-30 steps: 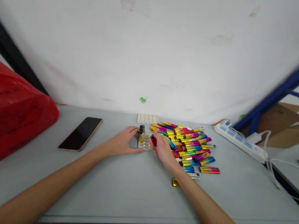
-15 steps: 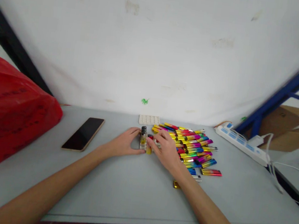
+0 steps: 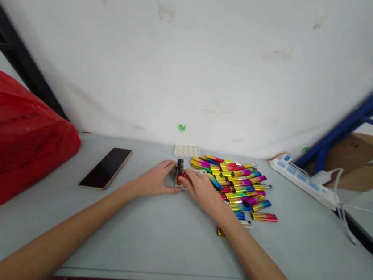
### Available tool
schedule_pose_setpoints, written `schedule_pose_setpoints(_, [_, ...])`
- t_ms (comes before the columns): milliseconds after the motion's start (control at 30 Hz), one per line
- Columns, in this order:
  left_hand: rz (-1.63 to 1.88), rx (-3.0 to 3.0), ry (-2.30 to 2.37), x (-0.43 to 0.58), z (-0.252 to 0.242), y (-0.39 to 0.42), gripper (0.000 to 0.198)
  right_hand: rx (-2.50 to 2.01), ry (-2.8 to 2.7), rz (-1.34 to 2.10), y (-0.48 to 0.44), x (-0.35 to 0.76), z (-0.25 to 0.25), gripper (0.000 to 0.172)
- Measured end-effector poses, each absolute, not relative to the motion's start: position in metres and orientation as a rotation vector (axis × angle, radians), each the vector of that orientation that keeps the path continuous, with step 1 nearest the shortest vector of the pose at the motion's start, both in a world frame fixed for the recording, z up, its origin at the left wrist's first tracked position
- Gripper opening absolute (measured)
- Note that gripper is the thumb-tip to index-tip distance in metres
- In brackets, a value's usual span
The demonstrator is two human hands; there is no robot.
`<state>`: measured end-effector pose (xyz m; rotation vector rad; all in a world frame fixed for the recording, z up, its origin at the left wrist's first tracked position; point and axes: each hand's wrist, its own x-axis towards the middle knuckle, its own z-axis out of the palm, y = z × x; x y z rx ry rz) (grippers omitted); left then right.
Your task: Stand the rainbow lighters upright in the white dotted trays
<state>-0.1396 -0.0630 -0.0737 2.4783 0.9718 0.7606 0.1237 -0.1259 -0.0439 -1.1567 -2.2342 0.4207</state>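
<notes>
My left hand (image 3: 155,180) curves its thumb and fingers around the left end of a small white tray (image 3: 201,172) on the table. Black-topped lighters (image 3: 180,163) stand upright in that end. My right hand (image 3: 202,193) pinches a red-topped lighter (image 3: 181,174) against the row, its lower part mostly hidden by the fingers. To the right of this hand lies a pile of shiny multicoloured lighters (image 3: 242,182), several rows deep.
Another white tray with round hollows (image 3: 187,151) lies by the wall. A phone (image 3: 106,167) rests on the left, beside a large red plastic bag (image 3: 17,143). On the right are a white power strip (image 3: 303,179) with cables and some cardboard (image 3: 355,161) beyond the blue frame.
My right hand has moved slightly left, bringing the red-topped lighter up against the black-topped ones. More of the tray's right part now shows. My left hand keeps its place.
</notes>
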Motion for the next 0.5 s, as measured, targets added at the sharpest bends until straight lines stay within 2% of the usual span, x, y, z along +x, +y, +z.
schedule_pose_setpoints(500, [0.757, 2.488, 0.958, -0.14, -0.071, -0.063, 0.07, -1.094, -2.277, 0.403, -0.122, 0.131, -0.043, 0.009])
